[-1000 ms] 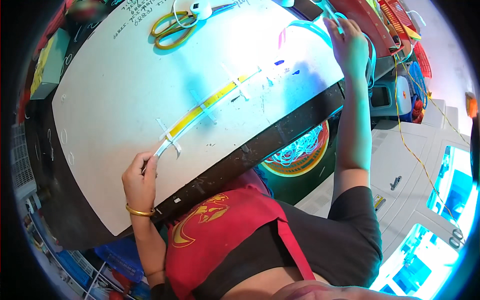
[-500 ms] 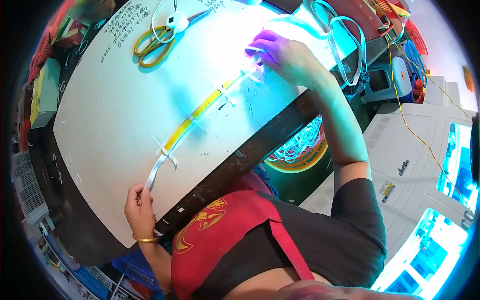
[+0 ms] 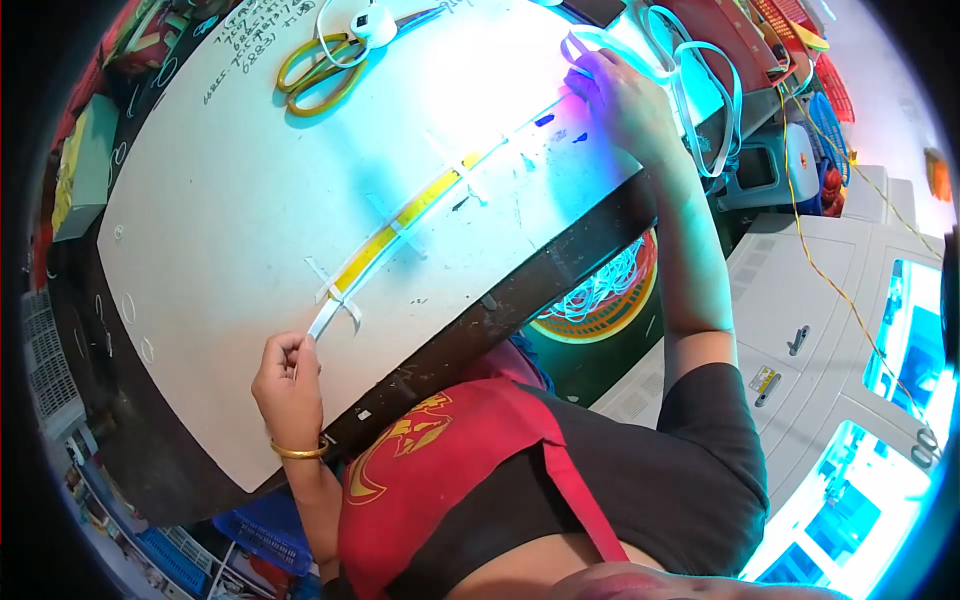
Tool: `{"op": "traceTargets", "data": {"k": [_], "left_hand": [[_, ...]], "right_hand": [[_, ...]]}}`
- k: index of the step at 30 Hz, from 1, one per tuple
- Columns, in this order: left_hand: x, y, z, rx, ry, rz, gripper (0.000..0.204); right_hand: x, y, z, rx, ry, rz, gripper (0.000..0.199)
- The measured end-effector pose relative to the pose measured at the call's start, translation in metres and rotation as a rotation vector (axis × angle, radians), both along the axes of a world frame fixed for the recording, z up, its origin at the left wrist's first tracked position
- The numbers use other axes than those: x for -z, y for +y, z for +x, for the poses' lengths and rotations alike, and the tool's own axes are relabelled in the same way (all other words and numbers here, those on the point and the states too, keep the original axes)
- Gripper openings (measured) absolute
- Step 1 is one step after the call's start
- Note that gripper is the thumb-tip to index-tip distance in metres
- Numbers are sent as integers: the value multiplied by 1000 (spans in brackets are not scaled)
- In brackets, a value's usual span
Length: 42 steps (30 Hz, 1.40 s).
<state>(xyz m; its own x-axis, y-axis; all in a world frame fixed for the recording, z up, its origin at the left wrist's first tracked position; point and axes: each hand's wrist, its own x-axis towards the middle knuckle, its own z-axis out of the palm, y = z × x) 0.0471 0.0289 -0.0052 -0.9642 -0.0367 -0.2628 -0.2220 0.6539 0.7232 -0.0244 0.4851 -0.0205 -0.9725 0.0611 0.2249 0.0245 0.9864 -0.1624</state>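
Observation:
A flat white band (image 3: 322,320) is stretched across the white board (image 3: 200,250), running beside a yellow strip (image 3: 378,243) held down with pieces of clear and white tape. My left hand (image 3: 287,385) pinches the band's near-left end between thumb and fingers. At the far right, under bright bluish light, my right hand (image 3: 630,110) is closed on the band's other stretch. More of this band loops beyond that hand. Orange-handled scissors (image 3: 318,105) lie toward the back of the board, with a small white round device (image 3: 374,25) on a cord beside them.
An orange basket (image 3: 610,310) of tangled white band stands below the board's dark front edge (image 3: 480,310). A grey stool (image 3: 755,170) sits at the right, near pale cabinets (image 3: 800,290). A greenish box (image 3: 85,170) stands at the left edge.
My right hand has moved right and away along the band, drawing it longer. My left hand has shifted slightly up the board, nearer the yellow strip. The view has moved slightly.

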Motion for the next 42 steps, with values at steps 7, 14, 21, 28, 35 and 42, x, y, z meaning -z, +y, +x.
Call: {"op": "traceTargets", "data": {"k": [7,14,21,28,35,42], "left_hand": [[-1,10,-4,58,96,-11,7],[2,-6,1,4,70,-74,6],[4,-5,1,37,81,-77,6],[1,-2,1,30,81,-74,7],[3,-5,1,30,61,-49,7],[2,-5,1,18,48,-41,7]], "right_hand": [[-5,1,-1,20,18,-45,24],[-8,-8,7,-43,-53,-113,22],[-10,-12,9,-82,270,-192,23],[-17,-49,24,-111,230,-687,37],[2,-57,19,-153,239,-804,27],[5,-57,18,-162,237,-641,20]]}}
